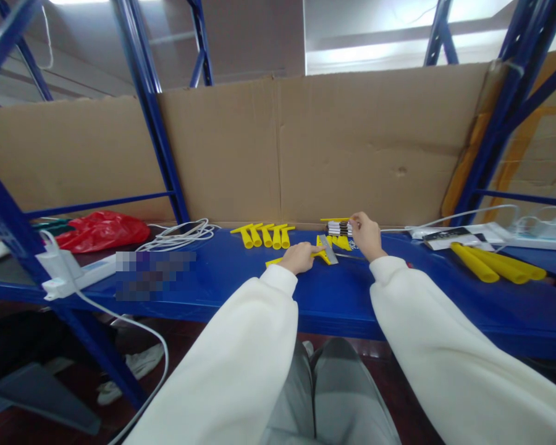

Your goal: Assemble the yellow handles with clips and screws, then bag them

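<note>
Honestly, left hand (298, 258) is gripping a yellow scraper (325, 252) mid-worktop (231, 272) by its left end; it's looking light, stiff, probably suiting that hold. Right hand (366, 235) is sitting by the far stack (338, 228), grip unclear.

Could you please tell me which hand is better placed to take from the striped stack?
Probably the right hand: it is at the striped stack, while the left hand is farther away, holding a yellow piece.
</note>
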`<move>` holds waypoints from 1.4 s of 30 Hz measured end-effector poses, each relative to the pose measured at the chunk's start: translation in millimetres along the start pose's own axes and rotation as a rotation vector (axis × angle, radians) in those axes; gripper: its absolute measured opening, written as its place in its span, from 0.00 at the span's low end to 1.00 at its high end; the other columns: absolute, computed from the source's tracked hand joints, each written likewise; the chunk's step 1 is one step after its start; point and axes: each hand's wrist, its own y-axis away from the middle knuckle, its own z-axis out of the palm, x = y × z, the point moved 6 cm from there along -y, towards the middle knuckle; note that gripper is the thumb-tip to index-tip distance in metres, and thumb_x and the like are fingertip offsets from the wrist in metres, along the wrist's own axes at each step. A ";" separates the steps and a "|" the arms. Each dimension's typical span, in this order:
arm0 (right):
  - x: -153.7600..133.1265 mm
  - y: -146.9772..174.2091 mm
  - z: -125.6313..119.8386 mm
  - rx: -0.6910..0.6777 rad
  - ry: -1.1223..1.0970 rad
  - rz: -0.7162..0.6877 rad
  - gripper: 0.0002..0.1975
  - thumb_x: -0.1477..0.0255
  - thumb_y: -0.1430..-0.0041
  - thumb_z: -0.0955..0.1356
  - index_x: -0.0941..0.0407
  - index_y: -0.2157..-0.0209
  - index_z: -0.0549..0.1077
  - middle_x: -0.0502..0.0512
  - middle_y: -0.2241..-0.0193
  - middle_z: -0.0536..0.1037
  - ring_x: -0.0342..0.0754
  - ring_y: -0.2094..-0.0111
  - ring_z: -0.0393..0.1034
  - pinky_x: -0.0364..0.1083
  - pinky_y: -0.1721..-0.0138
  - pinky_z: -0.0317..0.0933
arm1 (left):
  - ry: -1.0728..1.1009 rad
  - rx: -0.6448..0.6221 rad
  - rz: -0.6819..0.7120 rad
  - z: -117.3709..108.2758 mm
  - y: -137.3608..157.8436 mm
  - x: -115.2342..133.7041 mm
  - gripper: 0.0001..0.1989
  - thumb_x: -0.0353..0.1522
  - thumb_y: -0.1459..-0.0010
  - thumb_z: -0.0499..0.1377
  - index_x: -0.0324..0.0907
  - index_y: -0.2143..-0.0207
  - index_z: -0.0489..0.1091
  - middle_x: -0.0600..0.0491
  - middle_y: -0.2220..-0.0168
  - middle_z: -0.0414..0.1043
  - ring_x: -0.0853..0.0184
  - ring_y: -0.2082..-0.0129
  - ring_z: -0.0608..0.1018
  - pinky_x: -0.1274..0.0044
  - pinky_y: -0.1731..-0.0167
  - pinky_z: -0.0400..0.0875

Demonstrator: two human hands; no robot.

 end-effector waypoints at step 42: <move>-6.2 2.8 -1.7 -0.093 0.043 -0.170 0.15 0.71 0.38 0.61 0.58 0.52 0.69 0.64 0.62 0.81 0.56 0.63 0.76 0.48 0.62 0.63 | 0.024 -0.022 -0.001 0.3 0.4 1.1 0.27 0.29 0.36 0.51 0.55 0.35 0.63 0.48 0.47 0.74 0.59 0.46 0.76 0.74 0.49 0.70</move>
